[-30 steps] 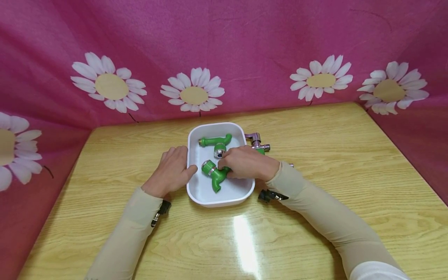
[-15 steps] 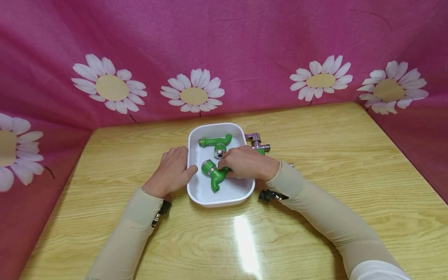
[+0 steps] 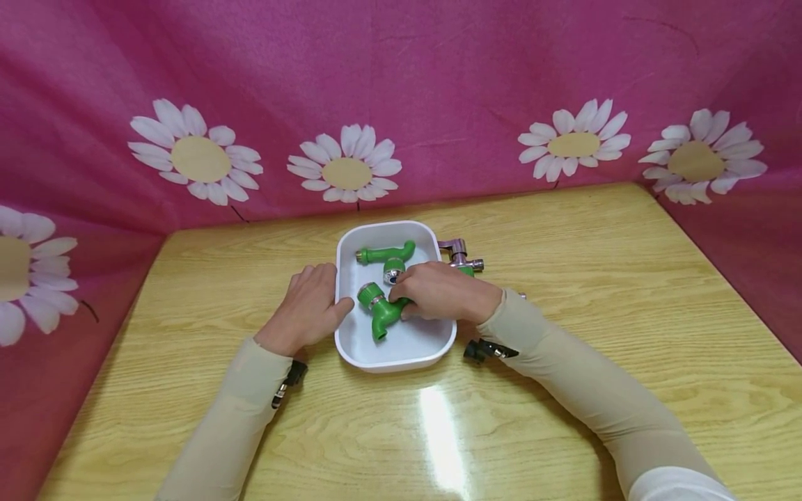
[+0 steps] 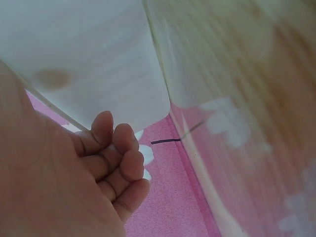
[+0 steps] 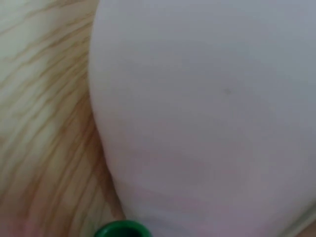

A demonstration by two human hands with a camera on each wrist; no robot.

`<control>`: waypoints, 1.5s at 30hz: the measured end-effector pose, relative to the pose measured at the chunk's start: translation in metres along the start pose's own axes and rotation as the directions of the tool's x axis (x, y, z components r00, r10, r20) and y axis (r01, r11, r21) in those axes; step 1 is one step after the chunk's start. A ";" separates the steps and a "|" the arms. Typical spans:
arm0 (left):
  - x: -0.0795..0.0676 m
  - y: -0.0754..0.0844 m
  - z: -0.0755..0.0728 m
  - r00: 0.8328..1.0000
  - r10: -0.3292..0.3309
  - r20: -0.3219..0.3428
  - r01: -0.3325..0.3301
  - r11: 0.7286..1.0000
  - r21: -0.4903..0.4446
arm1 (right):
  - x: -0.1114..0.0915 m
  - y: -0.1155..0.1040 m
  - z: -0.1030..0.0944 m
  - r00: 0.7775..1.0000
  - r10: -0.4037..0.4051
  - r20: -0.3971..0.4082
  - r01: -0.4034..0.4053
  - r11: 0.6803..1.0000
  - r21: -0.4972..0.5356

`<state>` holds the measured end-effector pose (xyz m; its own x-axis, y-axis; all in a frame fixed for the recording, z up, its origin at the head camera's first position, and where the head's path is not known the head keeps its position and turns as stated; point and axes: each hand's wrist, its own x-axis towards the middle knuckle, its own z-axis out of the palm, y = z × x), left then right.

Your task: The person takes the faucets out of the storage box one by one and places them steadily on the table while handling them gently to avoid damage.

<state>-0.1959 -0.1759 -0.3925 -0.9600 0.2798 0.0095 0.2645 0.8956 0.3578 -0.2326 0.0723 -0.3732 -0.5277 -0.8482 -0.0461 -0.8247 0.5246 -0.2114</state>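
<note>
In the head view a green plastic tap (image 3: 385, 313) with a ribbed round knob lies tilted inside the white tub (image 3: 395, 366). My right hand (image 3: 432, 289) reaches over the tub's right rim and pinches this tap at its inlet end, which the fingers hide. A second green tap (image 3: 387, 255) lies at the far side of the tub, its knob close to my right fingers. My left hand (image 3: 307, 306) rests at the left rim, thumb over the edge. In the left wrist view its fingers (image 4: 132, 165) hang loosely bent beside the tub's outer wall.
Right of the tub, on the wooden table (image 3: 250, 424), lies a chrome tap (image 3: 460, 252) with a lever, partly hidden by my right hand. A green ring-shaped end (image 5: 123, 230) shows low in the right wrist view. A pink flowered cloth (image 3: 438, 90) stands behind the table.
The green tap in my right hand has shifted slightly left and turned a little, its spout swinging leftward. The left hand and the tub stay in place.
</note>
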 end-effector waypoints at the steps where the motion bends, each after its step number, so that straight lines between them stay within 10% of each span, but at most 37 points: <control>1: 0.000 0.000 0.000 1.000 -0.001 0.000 0.001 1.000 0.000 | 0.000 0.000 0.000 1.000 -0.009 -0.006 0.009 1.000 0.000; 45: -0.001 0.001 0.001 1.000 -0.014 0.027 0.014 1.000 0.016 | -0.003 0.001 -0.003 0.994 -0.034 -0.101 0.025 0.995 -0.096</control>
<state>-0.1951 -0.1754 -0.3928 -0.9609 0.2763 -0.0205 0.2528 0.9046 0.3432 -0.2320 0.0757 -0.3703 -0.5169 -0.8540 0.0596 -0.8532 0.5083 -0.1173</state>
